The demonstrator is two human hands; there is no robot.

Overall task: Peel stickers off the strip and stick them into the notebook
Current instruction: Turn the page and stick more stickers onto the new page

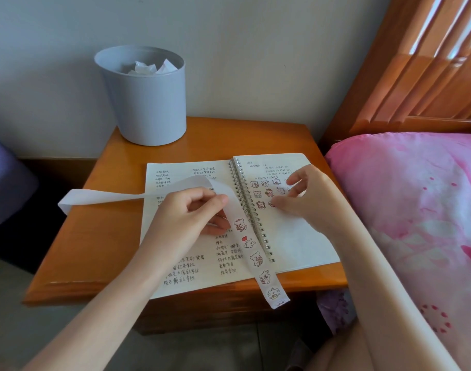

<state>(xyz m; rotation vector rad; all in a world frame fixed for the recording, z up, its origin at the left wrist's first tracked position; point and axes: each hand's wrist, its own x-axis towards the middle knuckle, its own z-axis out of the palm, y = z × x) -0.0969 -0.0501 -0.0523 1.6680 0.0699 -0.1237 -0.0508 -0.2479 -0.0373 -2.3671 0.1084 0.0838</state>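
White strip (pixel 251 253) over notebook (pixel 293 241), handwriting (pixel 186 273) illegible

Count log, head view.
- Notebook (pixel 191 263): 1, spiral-bound, with 2 pages showing.
- Strip (pixel 235 210): 1.
- Strip stickers (pixel 256 259): 5, in single file running toward 5 o'clock.
- Page stickers (pixel 257 194): 9 were countable, in 3 rows. Any beneath the right hand (pixel 301 194) could not be counted.
- Bin (pixel 146 103): 1, at 11 o'clock from the notebook.
- Paper scraps (pixel 144 67): at least 2 inside the bin.
- Nightstand (pixel 95 250): 1.
- Hands: 2, counting the left hand (pixel 191 210).
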